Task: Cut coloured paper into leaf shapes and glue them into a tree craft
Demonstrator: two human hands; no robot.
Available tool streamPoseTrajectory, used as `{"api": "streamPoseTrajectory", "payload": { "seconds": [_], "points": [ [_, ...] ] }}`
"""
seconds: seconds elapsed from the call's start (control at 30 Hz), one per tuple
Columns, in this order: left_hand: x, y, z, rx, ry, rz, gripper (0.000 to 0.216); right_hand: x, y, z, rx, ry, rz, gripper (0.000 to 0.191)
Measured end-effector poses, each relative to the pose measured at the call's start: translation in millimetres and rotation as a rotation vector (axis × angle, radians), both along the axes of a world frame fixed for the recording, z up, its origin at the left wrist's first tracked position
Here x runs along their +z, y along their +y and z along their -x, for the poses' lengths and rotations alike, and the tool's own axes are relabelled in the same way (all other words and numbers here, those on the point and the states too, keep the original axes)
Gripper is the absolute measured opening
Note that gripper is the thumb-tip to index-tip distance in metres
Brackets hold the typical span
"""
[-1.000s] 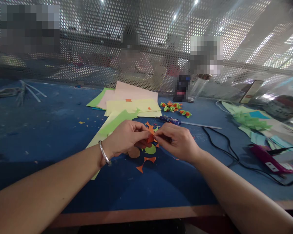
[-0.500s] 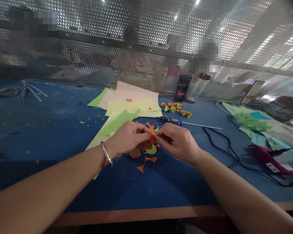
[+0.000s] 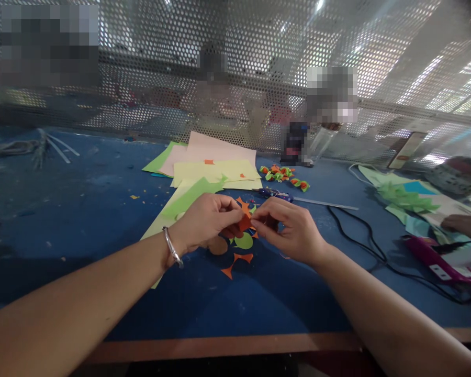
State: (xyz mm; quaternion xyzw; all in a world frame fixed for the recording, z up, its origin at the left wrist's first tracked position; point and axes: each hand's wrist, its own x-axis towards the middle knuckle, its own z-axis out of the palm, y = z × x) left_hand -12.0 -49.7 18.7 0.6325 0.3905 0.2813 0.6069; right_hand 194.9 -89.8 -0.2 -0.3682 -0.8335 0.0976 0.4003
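Both our hands pinch one orange paper piece (image 3: 244, 223): left hand (image 3: 204, 222) at its 9 o'clock, right hand (image 3: 288, 230) at 3, fingertips pressed together, forearms converging.

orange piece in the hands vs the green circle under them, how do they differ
The orange piece is pinched between the left hand and right hand; the green circle lies loose on the blue table. The orange piece looks folded, the green circle flat and round. Both are small paper cut-outs.

blue worktable (image 3: 82, 209), perforated metal screen (image 3: 149, 78)
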Motion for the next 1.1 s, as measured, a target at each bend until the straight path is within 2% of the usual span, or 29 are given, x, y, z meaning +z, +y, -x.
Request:
{"api": "streamPoseTrajectory", "payload": {
  "seconds": [0.2,0.33,0.5,0.67,0.8,1.1],
  "points": [
    [3.3,1.5,2.7,-0.074,-0.051,0.154,0.02,-1.3,-0.5,-1.0,0.019,0.044,0.057,0.004],
    [3.3,4.1,3.4,-0.085,-0.064,0.185,0.019,1.2,-1.8,-0.5,0.043,0.085,0.151,0.005],
    [-0.7,10.1,5.4,-0.082,-0.07,0.101,0.019,3.0,-2.2,0.4,0.078,0.058,0.243,0.008],
    [-4.1,13.4,6.7,-0.122,-0.086,0.102,0.02,1.3,-1.0,0.0,0.067,0.065,0.227,0.009],
    [-2.8,10.3,5.6,-0.096,-0.095,0.096,0.017,0.6,0.4,0.0,0.036,0.087,0.246,0.007],
    [-3.1,0.2,0.8,-0.017,-0.042,-0.15,0.01,3.9,-0.3,3.3,-0.015,0.229,0.504,0.01]
  ]
}}
